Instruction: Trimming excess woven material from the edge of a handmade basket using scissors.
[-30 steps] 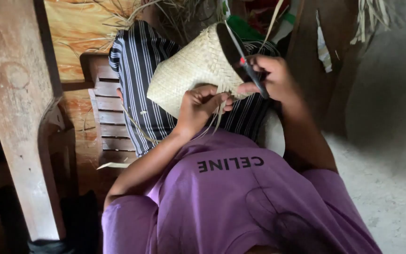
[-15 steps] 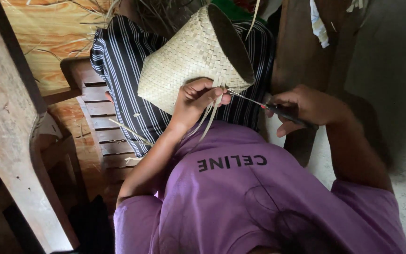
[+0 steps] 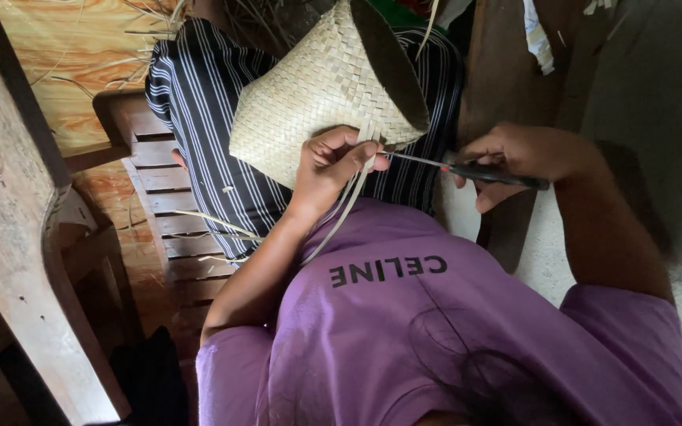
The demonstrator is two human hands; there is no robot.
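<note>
A pale woven straw basket point(image 3: 317, 95) lies tilted on my lap, its dark mouth facing up and to the right. My left hand point(image 3: 331, 167) grips its lower rim and pinches a few loose straw strips point(image 3: 342, 213) that hang down over my purple shirt. My right hand point(image 3: 519, 158) is off to the right of the basket, closed on a thin metal tool with a dark handle point(image 3: 483, 171). The tool's tip points left and almost reaches my left fingers.
Under the basket lies a dark cloth with white stripes point(image 3: 199, 102). A slatted wooden bench point(image 3: 159, 213) with stray straw sits at the left, beside a thick wooden post point(image 3: 17, 237). More loose straw is at the top, and grey concrete floor point(image 3: 665, 95) is at the right.
My right hand has drawn the tool away from the basket's rim, out to the right. The basket has turned so its mouth faces more to the right. My left hand keeps its grip.
</note>
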